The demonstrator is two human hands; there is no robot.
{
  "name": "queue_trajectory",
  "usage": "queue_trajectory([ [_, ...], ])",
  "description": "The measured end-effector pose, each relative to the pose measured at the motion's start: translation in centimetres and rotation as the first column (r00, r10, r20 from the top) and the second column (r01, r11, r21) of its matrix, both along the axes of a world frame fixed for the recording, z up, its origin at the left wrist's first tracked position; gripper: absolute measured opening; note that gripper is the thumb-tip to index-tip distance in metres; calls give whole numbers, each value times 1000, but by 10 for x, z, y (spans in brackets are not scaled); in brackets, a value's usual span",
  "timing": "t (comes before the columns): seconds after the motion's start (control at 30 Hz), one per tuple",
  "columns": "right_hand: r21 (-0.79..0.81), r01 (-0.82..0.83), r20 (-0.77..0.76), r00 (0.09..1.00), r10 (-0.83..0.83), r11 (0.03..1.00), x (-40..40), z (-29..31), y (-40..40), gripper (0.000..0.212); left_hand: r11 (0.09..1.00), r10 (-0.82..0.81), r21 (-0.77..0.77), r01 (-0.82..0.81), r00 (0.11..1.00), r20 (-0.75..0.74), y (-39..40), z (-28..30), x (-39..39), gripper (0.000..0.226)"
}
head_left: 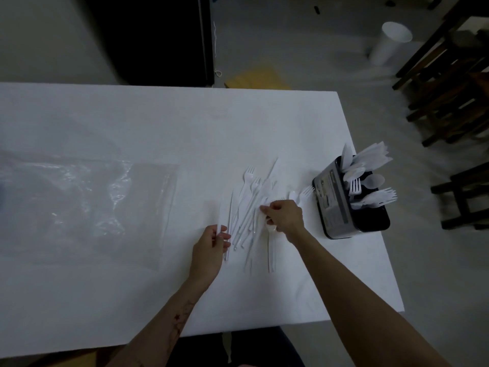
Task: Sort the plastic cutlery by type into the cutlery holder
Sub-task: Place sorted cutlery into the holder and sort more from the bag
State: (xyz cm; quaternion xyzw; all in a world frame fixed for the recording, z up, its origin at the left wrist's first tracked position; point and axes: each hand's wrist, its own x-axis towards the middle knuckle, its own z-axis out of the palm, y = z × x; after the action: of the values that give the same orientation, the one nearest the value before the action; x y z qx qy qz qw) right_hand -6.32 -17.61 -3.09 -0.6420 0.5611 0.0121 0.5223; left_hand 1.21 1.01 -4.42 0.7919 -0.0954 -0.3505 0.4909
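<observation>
A loose pile of white plastic cutlery point(250, 207), mostly forks and knives, lies on the white table point(158, 123) at centre right. My left hand point(211, 247) pinches a white knife point(220, 218) at the pile's left edge. My right hand point(284, 215) reaches into the pile's right side and pinches a white piece whose type I cannot tell. The black cutlery holder point(346, 207) stands near the table's right edge, with forks, spoons and knives upright in its compartments.
A clear plastic bag point(87, 205) lies flat on the table's left half. A single fork point(304, 194) lies between the pile and the holder. Dark wooden chairs point(449, 102) and a white cup point(389, 43) are on the floor beyond the table's right edge.
</observation>
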Motion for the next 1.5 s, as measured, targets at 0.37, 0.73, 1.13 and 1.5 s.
queue_trajectory([
  [0.37, -41, 28, 149, 989, -21, 999, 11, 15, 2, 12, 991, -128, 33, 126, 991, 48, -16, 8, -9, 21],
  [0.73, 104, 62, 164, 983, -79, 993, 20, 12, 0, 18, 955, -291, 76, 286, 954, 72, -21, 7, -14, 29],
  [1.13, -166, -211, -203, 963, 176, 963, 6, -16, 4, 28, 959, -255, 136, 248, 966, 33, -9, -3, -10, 18],
  [1.5, 132, 99, 137, 984, -117, 986, 17, 9, 1, 12, 959, -257, 133, 249, 965, 44, -26, 4, -22, 21],
])
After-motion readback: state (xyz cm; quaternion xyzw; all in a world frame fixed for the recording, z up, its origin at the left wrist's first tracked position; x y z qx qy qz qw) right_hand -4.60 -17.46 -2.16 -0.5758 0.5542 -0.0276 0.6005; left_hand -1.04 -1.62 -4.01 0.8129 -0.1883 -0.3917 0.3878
